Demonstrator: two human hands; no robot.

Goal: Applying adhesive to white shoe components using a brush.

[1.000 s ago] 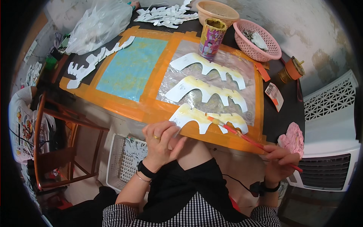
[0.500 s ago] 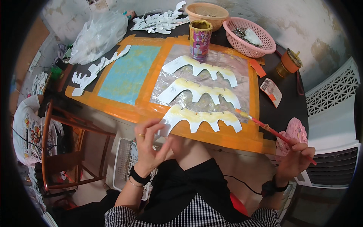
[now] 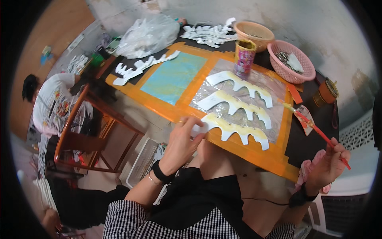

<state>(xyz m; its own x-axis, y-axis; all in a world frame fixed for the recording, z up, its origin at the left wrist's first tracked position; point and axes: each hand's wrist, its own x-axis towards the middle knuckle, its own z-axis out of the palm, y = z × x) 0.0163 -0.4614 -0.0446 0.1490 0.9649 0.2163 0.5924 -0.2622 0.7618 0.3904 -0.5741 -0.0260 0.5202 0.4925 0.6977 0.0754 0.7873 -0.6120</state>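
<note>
Three white, scalloped cut-out pieces with yellow glue-like smears along their upper edges lie one before another on a plastic-covered work surface (image 3: 284,135) edged in orange tape. My left hand (image 3: 181,139) pinches the left end of the nearest scalloped piece (image 3: 235,130); beyond it are the middle piece (image 3: 238,106) and the far piece (image 3: 240,84). Between the fingers of my right hand (image 3: 329,165) is a red-handled brush (image 3: 318,130), its yellowed bristles pointing up and left over the work surface's right side. A purple tin (image 3: 244,60) with a yellow-crusted rim stands behind the pieces.
At the back are a peach basket (image 3: 254,36), a pink basket (image 3: 306,75), a plastic bag (image 3: 149,38) and piled white cut-outs (image 3: 209,35). An orange-brown jar (image 3: 327,91) stands at right. A wooden chair (image 3: 89,139) is left, with another person (image 3: 55,103) beyond it.
My view has swung left, so the table appears shifted right and more of two other people shows. The brush tip has lifted away from the nearest piece's right end. My left hand keeps its pinch.
</note>
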